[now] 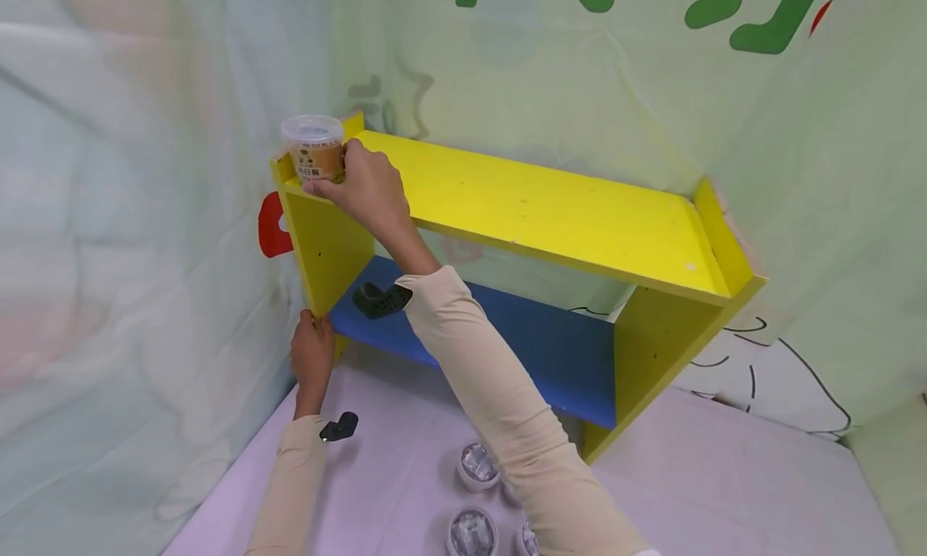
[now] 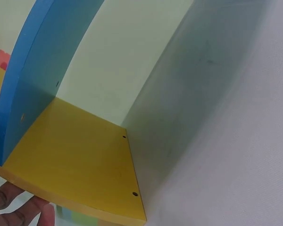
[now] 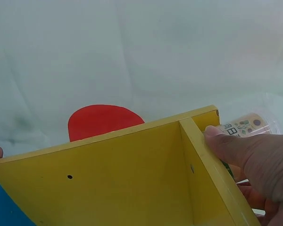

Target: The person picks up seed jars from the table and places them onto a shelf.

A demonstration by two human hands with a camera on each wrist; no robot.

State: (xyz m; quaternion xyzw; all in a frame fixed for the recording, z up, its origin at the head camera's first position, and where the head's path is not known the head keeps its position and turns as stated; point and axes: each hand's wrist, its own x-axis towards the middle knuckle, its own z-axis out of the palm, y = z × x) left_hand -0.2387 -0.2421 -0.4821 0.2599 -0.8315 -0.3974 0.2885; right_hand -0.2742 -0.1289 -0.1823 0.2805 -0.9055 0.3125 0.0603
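A clear plastic jar (image 1: 315,155) with a printed orange label stands at the left end of the yellow top shelf (image 1: 536,210). My right hand (image 1: 375,187) holds it, thumb at the front and fingers round its right side. In the right wrist view the jar (image 3: 245,126) is partly hidden behind that thumb and hand (image 3: 269,157). Lower down, my left hand (image 1: 313,353) grips the front edge of the yellow left side panel (image 1: 319,258), near the blue lower shelf (image 1: 405,331). Its fingers (image 2: 22,212) show at the panel's edge in the left wrist view.
Several round containers with shiny silvery tops, one of them a tub (image 1: 472,532), stand on the white tabletop (image 1: 384,459) in front of the shelf unit, partly behind my right sleeve. A printed cloth wall (image 1: 181,178) runs close along the left and behind.
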